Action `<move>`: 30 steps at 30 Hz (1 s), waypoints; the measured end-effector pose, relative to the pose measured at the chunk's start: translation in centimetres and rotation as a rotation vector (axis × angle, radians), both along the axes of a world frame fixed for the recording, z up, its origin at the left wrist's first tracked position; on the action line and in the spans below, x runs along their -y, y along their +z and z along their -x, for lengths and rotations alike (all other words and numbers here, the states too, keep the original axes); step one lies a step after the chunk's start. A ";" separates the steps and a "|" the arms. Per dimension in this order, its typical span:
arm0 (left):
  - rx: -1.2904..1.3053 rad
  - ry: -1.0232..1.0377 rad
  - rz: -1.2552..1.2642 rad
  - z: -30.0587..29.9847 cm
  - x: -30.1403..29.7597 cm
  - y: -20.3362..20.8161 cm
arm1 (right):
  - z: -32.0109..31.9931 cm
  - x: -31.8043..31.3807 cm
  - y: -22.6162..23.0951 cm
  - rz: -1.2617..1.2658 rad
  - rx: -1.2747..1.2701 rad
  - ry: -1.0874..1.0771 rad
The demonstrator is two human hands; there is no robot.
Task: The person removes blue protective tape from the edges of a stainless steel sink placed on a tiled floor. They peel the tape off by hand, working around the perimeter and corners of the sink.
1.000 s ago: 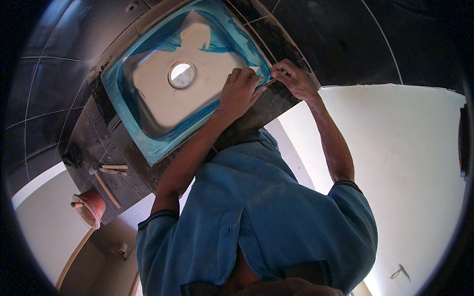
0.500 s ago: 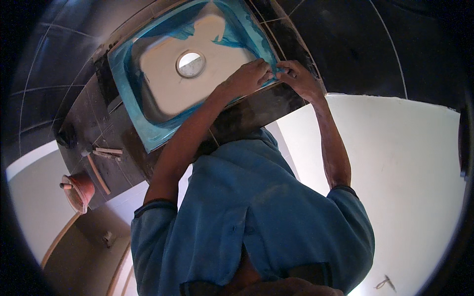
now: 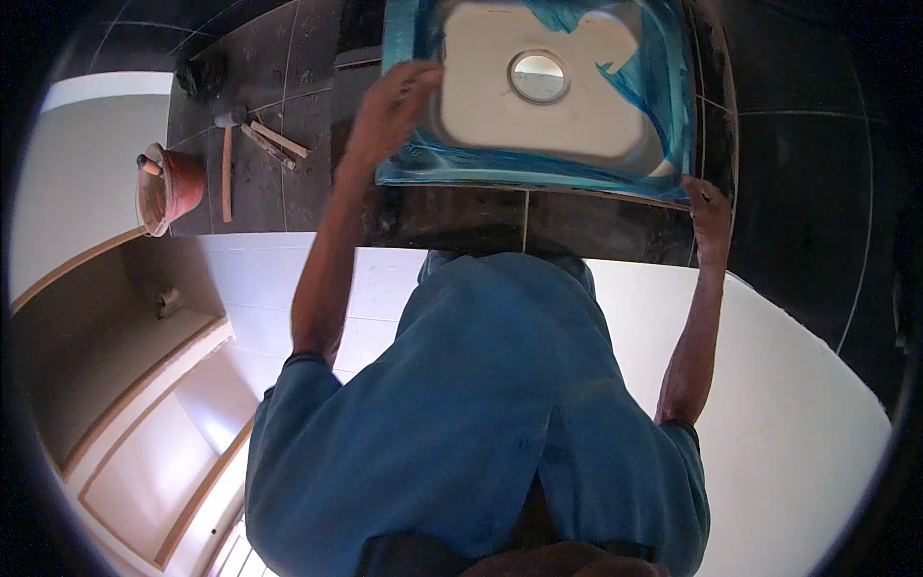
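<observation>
A metal sink point(image 3: 481, 96) with a round drain hole is set in the dark tiled counter point(image 3: 452, 216). Torn blue protective film point(image 3: 630, 88) clings to its rim and walls, while much of the basin floor shows bare. My left hand point(image 3: 389, 111), somewhat blurred, is over the sink's left rim with its fingers apart and nothing visible in them. At the front right corner, the fingers of my right hand point(image 3: 709, 210) are pinched together at the film's edge. Those fingers hide how much film they grip.
On the counter to the left lie a hammer point(image 3: 228, 163) and some narrow strips point(image 3: 274, 142). A red bucket point(image 3: 183, 192) with a handled tool in it stands at the counter's left end. Dark tiled wall point(image 3: 798, 183) rises at the right.
My view has turned, and the sink now appears squarer and farther right. My left hand has gone from the front right corner to the left rim; my right hand stays at that corner.
</observation>
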State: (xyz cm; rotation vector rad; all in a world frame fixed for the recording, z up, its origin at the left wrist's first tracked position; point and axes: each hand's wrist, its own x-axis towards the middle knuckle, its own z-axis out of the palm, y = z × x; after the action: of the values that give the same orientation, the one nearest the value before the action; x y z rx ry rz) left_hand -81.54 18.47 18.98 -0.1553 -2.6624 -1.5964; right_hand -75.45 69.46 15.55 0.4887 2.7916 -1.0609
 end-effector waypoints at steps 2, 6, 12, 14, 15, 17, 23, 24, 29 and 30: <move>0.009 0.059 0.048 -3.2 5.2 -0.8 | 0.2 2.1 0.6 -0.140 -0.144 0.018; 0.110 0.154 0.341 -9.1 9.5 -0.7 | -0.5 15.2 2.7 -0.309 -0.464 0.467; 0.199 0.210 0.186 -11.6 9.2 -0.3 | 2.5 29.0 2.1 -0.020 -0.080 0.863; 0.168 0.158 0.247 -11.9 8.9 -0.7 | 3.2 31.6 2.4 0.014 0.049 0.901; 0.171 0.136 0.242 -12.2 8.6 -0.4 | 3.5 32.4 2.3 0.020 0.077 0.934; 0.176 0.086 0.231 -12.5 8.1 0.1 | 3.8 33.5 1.8 0.015 0.101 0.952; -0.125 -0.281 0.465 -11.2 10.5 -2.6 | 3.5 34.4 2.0 -0.007 0.107 0.919; -0.182 -0.338 0.504 -10.6 11.0 -2.9 | 3.3 34.4 2.1 -0.002 0.085 0.906; -0.445 -0.465 0.444 -8.8 12.1 -4.5 | 1.7 34.4 1.9 0.135 -0.162 0.833; -0.438 -0.477 0.376 -8.2 12.0 -4.6 | 1.3 34.6 1.9 0.105 -0.242 0.859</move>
State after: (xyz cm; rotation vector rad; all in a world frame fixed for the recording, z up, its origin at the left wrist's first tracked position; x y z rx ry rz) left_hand -73.30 6.45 14.43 -1.0797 -2.6365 -0.9448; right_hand -76.74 34.88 17.48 -0.8317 2.6213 -1.0558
